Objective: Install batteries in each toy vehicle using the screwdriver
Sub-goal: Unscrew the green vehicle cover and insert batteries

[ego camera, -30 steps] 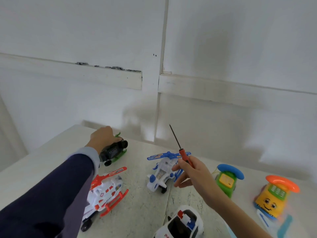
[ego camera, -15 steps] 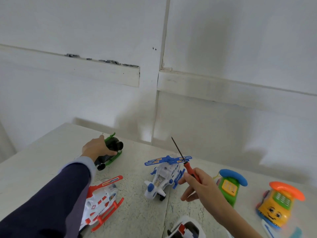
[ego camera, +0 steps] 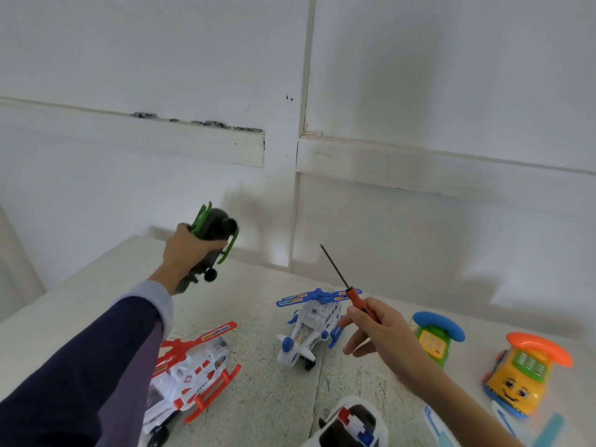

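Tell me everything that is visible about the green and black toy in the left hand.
The green and black toy looks like a dark plastic helicopter with bright green rotor blades and skids and small black wheels. The left hand grips its body and holds it in the air, tilted, above the far left part of the table. Nothing else touches it. The picture is blurred there, so finer details are unclear.

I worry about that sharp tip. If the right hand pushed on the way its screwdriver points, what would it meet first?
Probably nothing nearby: the right hand aims the screwdriver up and leftward, away from the person, over the table, and the white wall looks like the first thing. The green helicopter sits well left, though depth is unclear.
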Available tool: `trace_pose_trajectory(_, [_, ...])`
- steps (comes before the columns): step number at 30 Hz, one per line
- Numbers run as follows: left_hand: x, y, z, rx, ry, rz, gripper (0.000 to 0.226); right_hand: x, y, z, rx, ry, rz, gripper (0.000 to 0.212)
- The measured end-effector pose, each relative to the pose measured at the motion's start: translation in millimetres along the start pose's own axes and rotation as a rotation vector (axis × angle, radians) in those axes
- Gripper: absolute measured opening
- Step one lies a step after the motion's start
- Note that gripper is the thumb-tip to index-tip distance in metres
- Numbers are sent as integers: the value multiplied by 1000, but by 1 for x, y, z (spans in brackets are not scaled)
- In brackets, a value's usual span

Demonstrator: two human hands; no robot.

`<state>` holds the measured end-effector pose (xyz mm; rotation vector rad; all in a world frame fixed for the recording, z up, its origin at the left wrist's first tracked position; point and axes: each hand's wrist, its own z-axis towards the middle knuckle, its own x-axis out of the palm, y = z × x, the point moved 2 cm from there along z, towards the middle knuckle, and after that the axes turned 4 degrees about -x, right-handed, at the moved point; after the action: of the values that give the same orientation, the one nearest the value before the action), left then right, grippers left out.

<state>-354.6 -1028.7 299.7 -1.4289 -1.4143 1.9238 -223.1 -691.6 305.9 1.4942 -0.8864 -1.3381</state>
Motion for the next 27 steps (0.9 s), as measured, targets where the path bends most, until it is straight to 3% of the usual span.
trace_pose_trajectory(5, [-8, -64, -31, 76, 115, -540, 53, -5, 23, -1, -76, -2, 52, 16])
trace_pose_trajectory(8, [2, -93, -70, 71, 323, -894, 41, -19, 33, -9, -137, -20, 63, 17])
trace_pose_trajectory(10, [14, -112, -101, 51, 465, -1004, 27, -32, 37, -19, -177, -46, 76, 15])
trace_pose_trajectory(13, [39, -133, -145, 83, 559, -1042, 19, -58, 37, -41, -237, -93, 62, 12])
trace_pose_trajectory(18, [95, -161, -214, 207, 570, -968, 47, -118, 22, -83, -293, -181, -49, 14])
trace_pose_trajectory(22, [146, -175, -267, 211, 621, -947, 38, -173, 3, -114, -309, -279, -176, 20])
trace_pose_trajectory(27, [202, -185, -325, 129, 685, -972, 67, -229, -21, -153, -331, -368, -249, 9])
